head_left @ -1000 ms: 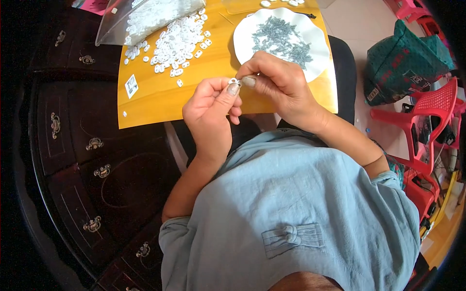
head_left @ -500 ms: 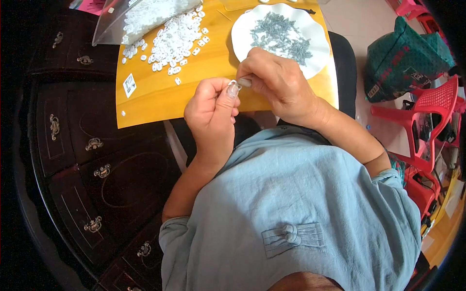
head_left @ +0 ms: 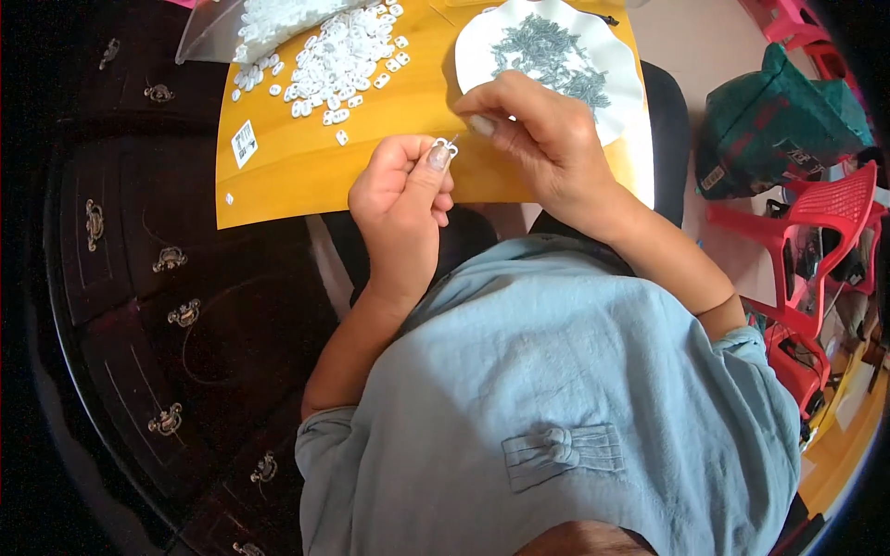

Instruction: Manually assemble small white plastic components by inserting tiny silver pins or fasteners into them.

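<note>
My left hand [head_left: 405,199] pinches a small white plastic piece with looped ends [head_left: 447,145] between thumb and forefinger, over the table's near edge. A thin grey sliver seems to stick up from that piece. Just to its right, apart from it, my right hand [head_left: 547,148] is closed in a loose pinch; whatever its fingertips may hold is too small to make out. Beyond my left hand lies a pile of small white two-holed plastic pieces [head_left: 338,60]. Past my right hand, a white wavy-rimmed plate [head_left: 473,56] carries many small grey slivers [head_left: 547,56].
A clear plastic bag [head_left: 209,32] of white pieces lies at the far left of the yellow tabletop [head_left: 278,190]. Dark drawers [head_left: 185,315] stand to my left. At right are a green bag [head_left: 765,125] and a red plastic chair [head_left: 802,241].
My right hand has drawn up and away from the white piece, leaving a gap. The left hand keeps its pinch, and the whole view has shifted slightly.
</note>
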`<control>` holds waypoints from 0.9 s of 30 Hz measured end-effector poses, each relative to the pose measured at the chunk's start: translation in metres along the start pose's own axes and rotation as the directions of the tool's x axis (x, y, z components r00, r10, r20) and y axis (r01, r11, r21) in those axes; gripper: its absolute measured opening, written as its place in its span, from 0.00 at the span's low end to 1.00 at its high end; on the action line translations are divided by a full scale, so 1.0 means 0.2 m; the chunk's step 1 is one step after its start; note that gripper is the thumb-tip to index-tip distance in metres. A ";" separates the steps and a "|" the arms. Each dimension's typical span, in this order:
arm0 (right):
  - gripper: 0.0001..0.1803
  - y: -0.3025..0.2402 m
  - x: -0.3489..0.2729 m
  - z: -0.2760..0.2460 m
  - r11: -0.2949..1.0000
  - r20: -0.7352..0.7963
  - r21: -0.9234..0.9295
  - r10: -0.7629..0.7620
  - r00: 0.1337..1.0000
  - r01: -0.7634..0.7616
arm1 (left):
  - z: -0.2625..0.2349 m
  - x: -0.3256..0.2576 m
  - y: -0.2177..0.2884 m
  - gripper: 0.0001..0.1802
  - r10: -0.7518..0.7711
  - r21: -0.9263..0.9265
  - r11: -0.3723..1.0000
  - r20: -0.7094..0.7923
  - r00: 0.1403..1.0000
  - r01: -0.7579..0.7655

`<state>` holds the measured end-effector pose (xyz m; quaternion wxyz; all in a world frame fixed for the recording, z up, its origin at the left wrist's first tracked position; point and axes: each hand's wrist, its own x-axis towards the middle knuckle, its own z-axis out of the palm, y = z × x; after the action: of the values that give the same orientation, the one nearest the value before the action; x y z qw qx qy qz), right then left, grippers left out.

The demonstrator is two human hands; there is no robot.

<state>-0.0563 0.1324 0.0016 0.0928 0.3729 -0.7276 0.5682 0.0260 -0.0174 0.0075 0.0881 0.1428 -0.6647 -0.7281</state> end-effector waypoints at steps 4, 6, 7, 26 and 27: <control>0.07 -0.03 -0.01 0.00 1.000 0.035 -0.014 -0.016 0.999 0.017 | -0.01 -0.01 0.00 0.05 0.002 -0.037 0.999 0.010 1.000 -0.001; 0.06 -0.04 0.00 0.02 0.999 0.080 -0.034 0.017 0.997 -0.014 | -0.02 -0.02 0.00 0.05 -0.006 -0.033 0.999 0.004 1.000 0.006; 0.06 -0.04 0.00 0.03 0.999 0.087 -0.032 0.009 0.996 -0.006 | -0.02 -0.02 0.00 0.05 -0.017 -0.024 1.000 -0.001 1.000 0.017; 0.07 0.03 0.34 0.23 0.895 0.291 -0.447 0.147 0.945 -0.001 | -0.37 0.07 -0.13 0.05 0.029 -0.217 0.975 -0.107 0.994 -0.051; 0.06 0.06 0.40 0.26 0.872 0.292 -0.489 0.146 0.945 0.016 | -0.39 0.10 -0.13 0.06 0.046 -0.238 0.968 -0.152 0.987 -0.082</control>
<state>-0.1057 0.0524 0.0191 0.0448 0.3997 -0.8641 0.3025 0.0340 -0.0941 -0.0258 0.1764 0.1618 -0.5664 -0.7886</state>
